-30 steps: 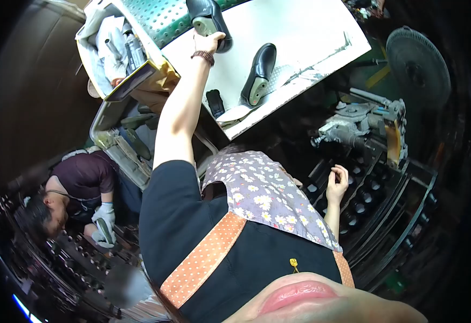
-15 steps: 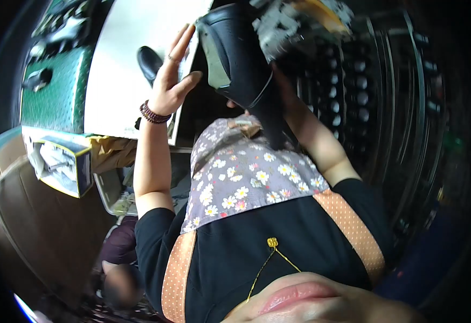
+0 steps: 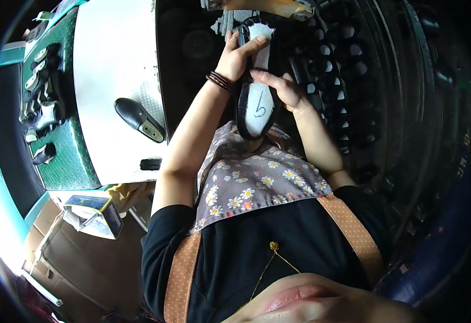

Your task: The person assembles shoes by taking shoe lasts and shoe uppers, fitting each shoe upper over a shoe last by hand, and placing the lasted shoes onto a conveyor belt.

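Pointing back towards the flowered apron (image 3: 246, 188), the rounded near end of the upturned shoe (image 3: 258, 105) lies in front of the body, its long axis running almost straight away. Its pale underside (marked with a dark handwritten sign) faces up. Beyond that end, the right hand (image 3: 290, 94) comes in from the side, one digit laid at the narrow middle; its other fingers look loosely curled, though the dim view does not show whether they grip. Farther along, the left hand (image 3: 233, 60) holds the far end, thumb flat across the underside and fingers closed round the edge. The right hand is thus nearer the rounded end. Out to the left, another shoe (image 3: 131, 114) lies on the white tabletop (image 3: 111, 59), well apart from both hands.
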Demonstrator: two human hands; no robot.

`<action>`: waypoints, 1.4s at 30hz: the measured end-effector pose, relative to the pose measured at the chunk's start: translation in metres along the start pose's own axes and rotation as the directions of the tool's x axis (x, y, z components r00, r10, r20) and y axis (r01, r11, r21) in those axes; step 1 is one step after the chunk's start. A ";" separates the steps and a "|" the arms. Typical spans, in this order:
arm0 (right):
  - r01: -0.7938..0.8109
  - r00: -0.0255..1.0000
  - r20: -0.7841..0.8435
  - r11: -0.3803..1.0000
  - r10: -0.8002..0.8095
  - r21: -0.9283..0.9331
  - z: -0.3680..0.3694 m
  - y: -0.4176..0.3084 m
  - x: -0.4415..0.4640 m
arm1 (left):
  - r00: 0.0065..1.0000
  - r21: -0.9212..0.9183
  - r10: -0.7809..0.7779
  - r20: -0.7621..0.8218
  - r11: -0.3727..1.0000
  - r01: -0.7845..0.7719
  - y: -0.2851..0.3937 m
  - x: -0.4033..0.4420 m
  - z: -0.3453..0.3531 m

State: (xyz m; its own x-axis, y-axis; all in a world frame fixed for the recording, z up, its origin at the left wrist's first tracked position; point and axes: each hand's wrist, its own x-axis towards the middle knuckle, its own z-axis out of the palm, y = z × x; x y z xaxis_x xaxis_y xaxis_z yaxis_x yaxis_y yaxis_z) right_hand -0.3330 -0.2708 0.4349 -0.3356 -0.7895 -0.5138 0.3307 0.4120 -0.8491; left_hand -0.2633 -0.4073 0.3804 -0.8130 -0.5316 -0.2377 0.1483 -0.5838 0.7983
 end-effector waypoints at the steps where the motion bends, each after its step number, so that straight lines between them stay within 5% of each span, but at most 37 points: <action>1: 0.015 1.000 -0.001 1.000 -0.015 0.014 0.001 0.005 0.000 | 0.998 0.015 -0.032 -0.057 0.999 0.033 -0.006 0.006 -0.003; 3: 0.051 0.999 0.013 0.998 -0.051 0.022 0.000 0.011 0.002 | 0.993 -0.043 -0.113 -0.031 0.993 0.111 -0.017 0.006 -0.011; 4: -0.052 0.998 0.024 0.999 0.051 0.009 0.000 0.010 0.000 | 0.985 -0.109 -0.171 -0.028 0.980 0.167 -0.017 0.002 -0.010; 7: 0.130 0.990 0.048 0.986 -0.135 0.101 0.001 0.023 -0.009 | 0.999 0.081 -0.016 -0.038 0.997 0.019 -0.028 -0.014 -0.011; 8: 0.154 0.987 0.026 0.986 -0.156 0.066 0.000 0.029 -0.011 | 0.998 -0.023 -0.038 0.044 0.999 0.039 -0.012 -0.026 -0.003; 11: 0.010 0.998 0.052 0.956 -0.027 0.294 0.002 0.053 -0.002 | 1.000 -0.019 -0.018 0.000 1.000 0.018 -0.019 -0.025 -0.014; 13: 0.021 0.999 0.042 0.969 -0.032 0.248 0.002 0.056 0.005 | 0.994 -0.071 -0.107 0.035 0.992 0.109 -0.003 -0.026 -0.012; 15: -0.052 0.997 0.057 0.985 0.043 0.167 -0.004 0.068 0.017 | 0.993 -0.006 -0.068 0.098 0.998 0.069 -0.004 -0.016 -0.022; 18: -0.036 0.999 -0.025 0.987 0.041 0.154 -0.011 0.074 0.041 | 0.963 0.403 0.266 0.030 0.879 -0.256 -0.031 0.012 -0.041; 20: -0.073 0.997 0.022 0.976 0.070 0.208 -0.017 0.066 0.051 | 0.913 0.494 0.402 0.070 0.781 -0.382 -0.014 0.015 -0.030; 21: -0.102 0.994 0.054 0.964 0.091 0.246 -0.015 0.061 0.052 | 0.932 0.416 0.353 0.085 0.837 -0.355 -0.013 0.012 -0.032; 23: -0.008 0.999 -0.053 0.996 0.013 0.086 -0.014 0.068 0.037 | 0.898 0.692 0.426 0.112 0.615 -0.379 -0.020 -0.001 -0.031; 24: 0.058 0.998 -0.017 0.996 -0.057 0.067 -0.023 0.075 0.040 | 0.967 0.692 0.256 0.012 0.696 -0.193 -0.026 -0.010 -0.030; 25: 0.115 0.993 0.005 0.992 -0.115 0.052 -0.024 0.078 0.037 | 0.940 0.367 0.339 0.031 0.871 -0.326 -0.041 -0.013 -0.029; 28: 0.047 0.990 0.137 0.994 -0.033 -0.098 -0.048 0.079 0.032 | 0.962 0.037 0.228 0.150 0.971 -0.236 -0.057 -0.043 -0.027; 29: 0.137 0.990 0.085 0.946 -0.116 -0.292 -0.063 0.084 0.035 | 0.959 -0.365 0.054 0.280 0.929 0.054 -0.064 -0.062 -0.028; 30: 0.177 0.973 0.198 0.937 -0.121 -0.300 -0.065 0.068 0.018 | 0.955 -0.547 -0.129 0.268 0.795 0.261 -0.072 -0.080 -0.018; 31: 0.224 0.943 0.308 0.928 -0.129 -0.299 -0.065 0.053 0.002 | 0.916 -0.495 -0.303 0.261 0.773 0.397 -0.090 -0.092 -0.024; 32: 0.329 0.940 0.277 0.754 -0.200 -0.569 -0.079 0.086 -0.002 | 0.804 -0.598 -0.480 0.351 0.546 0.587 -0.100 -0.112 -0.021; 33: 0.187 0.980 0.178 0.723 -0.090 -0.664 -0.061 0.079 -0.024 | 0.643 -0.477 -0.483 0.594 0.432 0.765 -0.149 -0.123 -0.043; 34: 0.328 0.944 0.263 0.628 -0.198 -0.705 -0.055 0.095 -0.036 | 0.541 -0.490 -0.480 0.691 0.239 0.838 -0.153 -0.131 -0.034; 36: 0.457 0.881 0.310 0.478 -0.357 -0.750 -0.045 0.112 -0.059 | 0.561 -0.641 -0.631 0.536 0.129 0.757 -0.166 -0.136 -0.028; 37: 0.457 0.868 0.272 0.453 -0.416 -0.765 -0.036 0.112 -0.073 | 0.682 -0.686 -0.592 0.429 0.277 0.672 -0.168 -0.135 -0.024; 39: 0.473 0.767 -0.105 0.669 -0.632 -0.573 -0.018 0.145 -0.080 | 0.675 -0.723 -0.597 0.434 0.217 0.656 -0.173 -0.131 -0.006; 40: 0.505 0.687 -0.177 0.639 -0.705 -0.580 -0.015 0.157 -0.084 | 0.773 -0.665 -0.475 0.420 0.419 0.618 -0.167 -0.124 0.009; 42: 0.519 0.496 -0.163 0.441 -0.853 -0.732 -0.017 0.140 -0.093 | 0.774 -0.524 -0.424 0.470 0.572 0.631 -0.158 -0.115 0.025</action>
State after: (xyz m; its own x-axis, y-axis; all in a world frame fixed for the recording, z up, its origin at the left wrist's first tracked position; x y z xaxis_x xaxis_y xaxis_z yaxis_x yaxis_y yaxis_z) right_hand -0.2701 -0.1319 0.3623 -0.5922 -0.6689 0.4493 -0.6739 0.1056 -0.7312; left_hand -0.2071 -0.2382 0.2954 -0.9568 0.1243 -0.2629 -0.1333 -0.9909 0.0167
